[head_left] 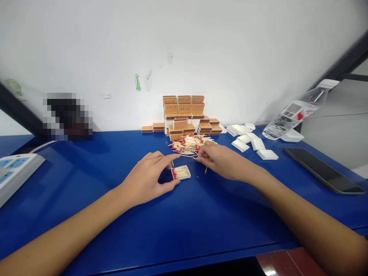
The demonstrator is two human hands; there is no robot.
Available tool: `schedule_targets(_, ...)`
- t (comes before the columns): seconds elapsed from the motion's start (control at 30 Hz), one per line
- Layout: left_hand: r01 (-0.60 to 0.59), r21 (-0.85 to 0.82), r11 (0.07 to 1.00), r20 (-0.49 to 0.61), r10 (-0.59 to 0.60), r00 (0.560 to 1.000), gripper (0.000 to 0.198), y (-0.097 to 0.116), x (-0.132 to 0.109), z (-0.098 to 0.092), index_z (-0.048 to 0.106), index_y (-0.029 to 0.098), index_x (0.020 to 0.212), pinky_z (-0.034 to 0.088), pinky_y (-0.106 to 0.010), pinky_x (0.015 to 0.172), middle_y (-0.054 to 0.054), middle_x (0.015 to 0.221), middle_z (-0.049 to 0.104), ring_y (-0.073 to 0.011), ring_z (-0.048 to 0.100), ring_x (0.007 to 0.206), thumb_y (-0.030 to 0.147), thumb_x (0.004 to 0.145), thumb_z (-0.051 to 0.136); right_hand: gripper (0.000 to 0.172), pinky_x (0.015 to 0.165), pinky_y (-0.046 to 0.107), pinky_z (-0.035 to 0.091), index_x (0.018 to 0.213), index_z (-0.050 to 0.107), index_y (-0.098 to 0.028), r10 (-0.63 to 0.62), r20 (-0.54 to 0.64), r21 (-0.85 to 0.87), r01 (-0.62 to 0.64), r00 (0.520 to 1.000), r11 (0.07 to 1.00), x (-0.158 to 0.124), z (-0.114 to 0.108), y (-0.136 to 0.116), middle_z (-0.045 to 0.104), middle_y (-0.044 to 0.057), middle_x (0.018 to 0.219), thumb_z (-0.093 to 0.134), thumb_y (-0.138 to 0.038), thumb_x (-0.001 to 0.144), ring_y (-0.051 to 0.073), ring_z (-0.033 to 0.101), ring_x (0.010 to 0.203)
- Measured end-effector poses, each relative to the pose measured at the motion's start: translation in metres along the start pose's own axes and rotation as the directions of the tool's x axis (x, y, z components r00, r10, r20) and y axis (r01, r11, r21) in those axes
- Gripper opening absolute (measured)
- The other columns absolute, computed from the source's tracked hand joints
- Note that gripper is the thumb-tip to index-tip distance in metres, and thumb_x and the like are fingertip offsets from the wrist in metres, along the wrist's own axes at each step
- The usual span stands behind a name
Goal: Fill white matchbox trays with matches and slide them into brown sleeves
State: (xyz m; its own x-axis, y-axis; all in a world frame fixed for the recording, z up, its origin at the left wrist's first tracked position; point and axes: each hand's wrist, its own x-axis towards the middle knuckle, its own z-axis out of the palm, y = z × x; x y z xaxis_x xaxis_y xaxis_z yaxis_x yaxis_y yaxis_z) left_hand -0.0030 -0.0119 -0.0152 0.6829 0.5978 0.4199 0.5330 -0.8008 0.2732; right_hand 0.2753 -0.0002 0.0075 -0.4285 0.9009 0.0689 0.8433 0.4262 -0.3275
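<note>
A small white matchbox tray (pixel 189 176) lies on the blue table, partly filled with red-tipped matchsticks (pixel 180 172). Around its left end curves my left hand (pixel 151 178), thumb and index finger spread apart, the thumb close to the tray's near corner. My right hand (pixel 220 159) is pinched at the front of a loose heap of matchsticks (pixel 191 143). A thin matchstick shows at its fingertips; the fingers partly hide it. One stray matchstick (pixel 206 170) sticks out below that hand.
Orange matchboxes (pixel 184 108) are stacked against the wall behind the heap. White empty trays (pixel 257 142) lie scattered to the right, near a tilted water bottle (pixel 299 111) and a black phone (pixel 323 170). A power strip (pixel 17 172) sits at left.
</note>
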Motion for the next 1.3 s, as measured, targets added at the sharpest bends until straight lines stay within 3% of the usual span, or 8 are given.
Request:
schedule_targets(0.13,0.013,-0.005,1.000,0.027,-0.013,1.000,0.060,-0.002,-0.001,0.000,0.053,0.024,0.149,0.054,-0.046,0.095,-0.004,0.107,0.075,-0.0258,0.067,0.101,0.035,0.095,0.076,0.018,0.080,0.035,0.047,0.095,0.060,-0.020,-0.131,-0.069,0.081,0.136,0.989,0.987,-0.002,0.000,-0.009,0.063,0.010,0.106,0.051,-0.029,0.108,0.022,0.061,0.092)
schedule_targets(0.43,0.031,-0.034,0.999,0.039,-0.029,0.999,0.059,0.000,0.000,0.001,0.052,0.023,0.147,0.054,-0.049,0.095,-0.004,0.111,0.077,-0.0262,0.068,0.103,0.037,0.094,0.076,0.012,0.075,0.031,0.045,0.101,0.064,-0.020,-0.317,-0.045,0.111,0.320,0.947,0.941,-0.003,0.016,-0.027,0.060,0.006,0.105,0.054,-0.024,0.108,0.018,0.059,0.086)
schedule_targets(0.63,0.023,-0.037,0.999,0.041,-0.021,0.999,0.061,0.000,0.000,-0.002,0.051,0.026,0.150,0.054,-0.046,0.096,-0.003,0.107,0.075,-0.0250,0.068,0.101,0.035,0.095,0.074,0.015,0.082,0.036,0.047,0.100,0.067,-0.018,-0.231,-0.180,0.034,0.241,0.956,0.970,0.002,0.014,-0.013,0.060,0.008,0.101,0.053,-0.019,0.106,0.022,0.060,0.093)
schedule_targets(0.77,0.000,-0.051,0.999,0.055,0.003,0.998,0.065,0.003,0.000,-0.007,0.049,0.028,0.152,0.052,-0.047,0.098,-0.002,0.106,0.073,-0.0235,0.067,0.097,0.032,0.092,0.073,0.030,0.092,0.037,0.050,0.122,0.067,-0.022,-0.316,-0.085,0.125,0.325,0.945,0.937,0.005,0.016,-0.006,0.057,0.009,0.115,0.048,-0.008,0.103,0.021,0.060,0.102)
schedule_targets(1.0,0.019,-0.048,0.999,0.090,-0.014,0.996,0.066,0.003,-0.001,-0.008,0.049,0.028,0.152,0.051,-0.048,0.102,-0.002,0.105,0.073,-0.0247,0.067,0.099,0.034,0.091,0.073,0.011,0.088,0.039,0.051,0.100,0.066,-0.021,-0.309,0.002,0.108,0.307,0.951,0.945,0.006,0.013,0.002,0.057,0.009,0.109,0.056,-0.016,0.102,0.024,0.057,0.101)
schedule_targets(1.07,0.032,-0.032,0.999,0.085,-0.030,0.996,0.066,0.001,-0.001,-0.007,0.049,0.027,0.153,0.051,-0.048,0.102,-0.003,0.104,0.073,-0.0254,0.067,0.100,0.035,0.092,0.072,0.012,0.088,0.039,0.050,0.100,0.064,-0.020,-0.288,0.011,0.088,0.286,0.957,0.954,0.005,0.011,0.000,0.056,0.010,0.109,0.053,-0.018,0.105,0.024,0.056,0.101)
schedule_targets(1.2,0.040,-0.017,0.999,0.066,-0.038,0.997,0.064,-0.003,0.000,-0.003,0.047,0.024,0.154,0.052,-0.048,0.097,-0.003,0.104,0.074,-0.0260,0.066,0.099,0.036,0.096,0.071,0.011,0.093,0.040,0.048,0.103,0.060,-0.021,-0.261,-0.126,0.122,0.276,0.957,0.953,0.001,0.010,-0.017,0.056,0.010,0.111,0.050,-0.024,0.108,0.024,0.054,0.105)
schedule_targets(1.3,0.015,-0.010,1.000,0.050,-0.014,0.999,0.064,-0.004,0.000,-0.002,0.046,0.024,0.152,0.052,-0.046,0.095,-0.004,0.107,0.075,-0.0261,0.066,0.099,0.036,0.096,0.072,0.011,0.095,0.039,0.047,0.102,0.060,-0.022,-0.293,-0.149,0.140,0.313,0.945,0.939,-0.002,0.014,-0.030,0.057,0.008,0.109,0.051,-0.023,0.108,0.024,0.054,0.106)
